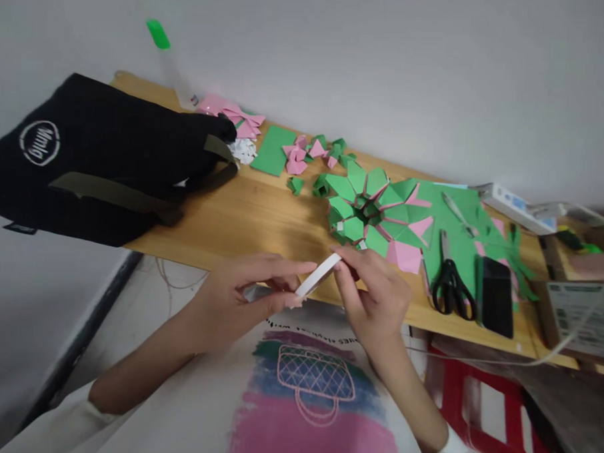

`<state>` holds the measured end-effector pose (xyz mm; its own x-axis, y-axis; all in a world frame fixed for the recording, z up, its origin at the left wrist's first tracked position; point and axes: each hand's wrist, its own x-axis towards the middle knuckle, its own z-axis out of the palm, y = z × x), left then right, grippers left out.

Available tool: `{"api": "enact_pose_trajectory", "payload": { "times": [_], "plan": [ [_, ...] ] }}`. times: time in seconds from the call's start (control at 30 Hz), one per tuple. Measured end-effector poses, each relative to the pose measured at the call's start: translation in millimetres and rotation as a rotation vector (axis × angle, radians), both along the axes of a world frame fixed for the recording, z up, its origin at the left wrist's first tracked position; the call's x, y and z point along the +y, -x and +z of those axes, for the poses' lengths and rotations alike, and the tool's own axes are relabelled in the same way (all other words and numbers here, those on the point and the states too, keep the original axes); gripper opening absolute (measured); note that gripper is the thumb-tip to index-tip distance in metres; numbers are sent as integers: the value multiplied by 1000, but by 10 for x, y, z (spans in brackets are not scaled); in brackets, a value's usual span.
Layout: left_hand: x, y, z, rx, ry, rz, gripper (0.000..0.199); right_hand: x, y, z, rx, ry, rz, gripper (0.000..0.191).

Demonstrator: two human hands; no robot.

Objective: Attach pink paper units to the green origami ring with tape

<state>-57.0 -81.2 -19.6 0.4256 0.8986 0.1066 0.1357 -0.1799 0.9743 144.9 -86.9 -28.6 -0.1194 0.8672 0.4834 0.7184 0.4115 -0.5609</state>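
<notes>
From where I stand, the strip is the centre of the clock, with twelve towards the wall. The narrow white strip [318, 275] is held up in the air just off the near edge of the wooden table [252, 214], slanting from about seven o'clock up to one. The left hand [223, 300] has thumb and forefinger closed about its lower end; the right hand [381, 300] pinches the upper end between thumb and fingertips. Whether it is paper or tape I can't tell, nor what the small pinkish bit at its lower end is.

A piece this thin looks likely to crease, so I'd say a light, even pinch suits it best, thumbs square to its edges and neither end twisting. One hand should anchor while the other works in small moves; pulling with both could tear or bow it. Resting the wrists on the table edge might steady things.

The green and pink folded-paper ring [355, 212] sits close by at one o'clock, so low elbows and small movements would spare its points. The black-handled scissors [452, 290] and the phone [496, 296] lie at three, the black bag [105, 158] at ten.
</notes>
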Motion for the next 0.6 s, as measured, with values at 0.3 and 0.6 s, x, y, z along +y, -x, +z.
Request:
{"api": "enact_pose_trajectory", "payload": {
  "times": [0.3,0.6],
  "plan": [
    [-6,-108,23,157,-332,-23,22,-164,-87,-42,26,63,-85,17],
    [154,-209,-16,-442,452,-226,15,-277,-766,-220,80,563,-203,44]
  ]
}}
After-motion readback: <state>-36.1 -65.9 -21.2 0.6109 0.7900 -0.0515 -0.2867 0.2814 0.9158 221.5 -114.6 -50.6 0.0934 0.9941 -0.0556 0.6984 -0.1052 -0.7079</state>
